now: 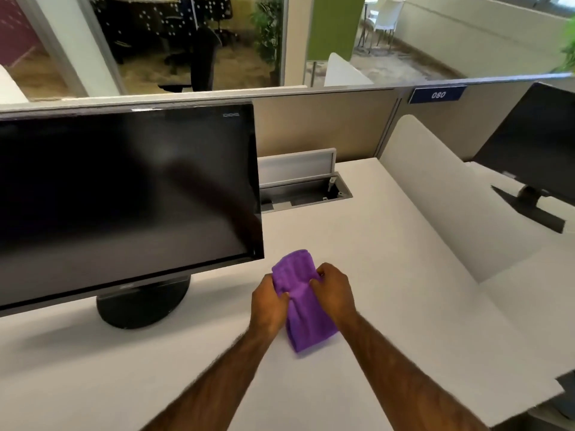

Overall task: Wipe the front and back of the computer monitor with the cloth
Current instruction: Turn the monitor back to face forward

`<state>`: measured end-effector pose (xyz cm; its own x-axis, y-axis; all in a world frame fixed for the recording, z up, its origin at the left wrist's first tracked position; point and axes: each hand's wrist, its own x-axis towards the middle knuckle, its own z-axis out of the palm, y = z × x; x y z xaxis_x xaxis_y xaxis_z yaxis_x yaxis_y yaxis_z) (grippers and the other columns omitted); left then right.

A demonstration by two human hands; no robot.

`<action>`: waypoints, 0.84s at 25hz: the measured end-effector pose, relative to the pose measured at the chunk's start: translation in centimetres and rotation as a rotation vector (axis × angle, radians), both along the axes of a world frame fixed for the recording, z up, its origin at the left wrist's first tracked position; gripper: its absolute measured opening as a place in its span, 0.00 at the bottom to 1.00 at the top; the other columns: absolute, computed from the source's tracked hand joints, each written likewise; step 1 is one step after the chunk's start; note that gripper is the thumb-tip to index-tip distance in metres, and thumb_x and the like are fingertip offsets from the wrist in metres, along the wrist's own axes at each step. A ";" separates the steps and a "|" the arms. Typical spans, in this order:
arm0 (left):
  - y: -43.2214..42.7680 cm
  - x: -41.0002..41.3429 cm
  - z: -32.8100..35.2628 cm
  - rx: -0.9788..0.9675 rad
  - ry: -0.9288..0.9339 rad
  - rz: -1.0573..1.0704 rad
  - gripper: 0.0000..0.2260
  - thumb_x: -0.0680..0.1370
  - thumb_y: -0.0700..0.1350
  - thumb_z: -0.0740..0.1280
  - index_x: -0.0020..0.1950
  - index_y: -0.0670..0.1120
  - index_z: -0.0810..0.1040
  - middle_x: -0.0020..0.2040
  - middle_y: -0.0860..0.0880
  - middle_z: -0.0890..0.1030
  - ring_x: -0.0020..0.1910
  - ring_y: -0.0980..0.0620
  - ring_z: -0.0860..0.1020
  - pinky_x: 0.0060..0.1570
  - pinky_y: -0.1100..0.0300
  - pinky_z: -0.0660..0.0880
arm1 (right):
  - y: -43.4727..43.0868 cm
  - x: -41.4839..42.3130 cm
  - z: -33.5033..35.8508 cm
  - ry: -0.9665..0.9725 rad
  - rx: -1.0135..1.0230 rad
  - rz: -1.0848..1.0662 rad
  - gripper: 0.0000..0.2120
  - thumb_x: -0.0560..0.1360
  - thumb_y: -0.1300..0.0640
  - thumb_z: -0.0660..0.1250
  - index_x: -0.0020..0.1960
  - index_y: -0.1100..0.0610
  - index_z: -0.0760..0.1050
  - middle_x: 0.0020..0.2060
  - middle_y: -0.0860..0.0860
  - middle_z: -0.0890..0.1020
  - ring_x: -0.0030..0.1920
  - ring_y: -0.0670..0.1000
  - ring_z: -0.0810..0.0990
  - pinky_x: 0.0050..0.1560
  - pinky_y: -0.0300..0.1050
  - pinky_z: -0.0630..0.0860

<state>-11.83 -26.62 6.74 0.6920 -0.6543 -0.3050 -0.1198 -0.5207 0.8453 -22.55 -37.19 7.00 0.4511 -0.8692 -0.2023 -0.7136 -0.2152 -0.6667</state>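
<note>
A black computer monitor point(124, 188) stands on a round black base point(143, 303) at the left of the white desk point(389, 259), its dark screen facing me. A folded purple cloth point(306, 318) lies to the right of the monitor's lower right corner. My left hand point(267, 303) grips the cloth's left edge and my right hand point(334, 289) grips its right edge, both just above the desk. The monitor's back is hidden.
An open cable box point(305, 191) is set into the desk behind the cloth. A white divider panel point(435, 181) separates this desk from the neighbouring one, where a second monitor point(535, 150) stands. A beige partition wall point(320, 122) runs along the back.
</note>
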 end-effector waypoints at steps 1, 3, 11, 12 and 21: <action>-2.2 -0.7 0.2 -0.015 0.003 -0.028 0.09 0.80 0.36 0.67 0.57 0.48 0.74 0.49 0.52 0.78 0.46 0.53 0.77 0.36 0.73 0.70 | -1.7 -0.6 0.5 0.001 -0.032 -0.024 0.02 0.78 0.61 0.64 0.47 0.58 0.74 0.37 0.47 0.77 0.37 0.48 0.74 0.36 0.37 0.67; -6.6 -1.3 0.5 -0.041 0.029 -0.037 0.10 0.79 0.36 0.66 0.59 0.45 0.75 0.52 0.50 0.79 0.50 0.48 0.80 0.43 0.64 0.75 | -5.1 -1.1 1.0 0.003 -0.077 -0.067 0.03 0.78 0.61 0.64 0.49 0.60 0.76 0.39 0.49 0.78 0.40 0.51 0.76 0.39 0.44 0.70; -14.7 1.7 -2.2 0.025 -0.175 -0.018 0.19 0.86 0.60 0.50 0.70 0.53 0.70 0.62 0.52 0.77 0.55 0.53 0.77 0.65 0.49 0.73 | -10.9 1.6 -1.5 -0.013 -0.132 0.069 0.15 0.83 0.55 0.60 0.69 0.53 0.70 0.59 0.51 0.77 0.57 0.53 0.77 0.57 0.45 0.72; -14.8 2.0 -2.5 0.070 -0.175 0.005 0.28 0.83 0.67 0.46 0.73 0.52 0.68 0.64 0.51 0.76 0.60 0.48 0.77 0.68 0.45 0.72 | -10.9 1.8 -2.2 -0.002 -0.106 0.072 0.14 0.84 0.51 0.56 0.69 0.52 0.69 0.59 0.50 0.76 0.58 0.53 0.77 0.57 0.44 0.71; -12.0 3.0 -7.9 0.260 -0.673 -0.552 0.39 0.76 0.66 0.27 0.84 0.49 0.41 0.84 0.47 0.40 0.83 0.43 0.39 0.76 0.51 0.34 | -10.0 0.7 -7.0 0.363 -0.327 0.442 0.42 0.75 0.30 0.26 0.83 0.50 0.38 0.82 0.50 0.38 0.81 0.55 0.37 0.81 0.57 0.38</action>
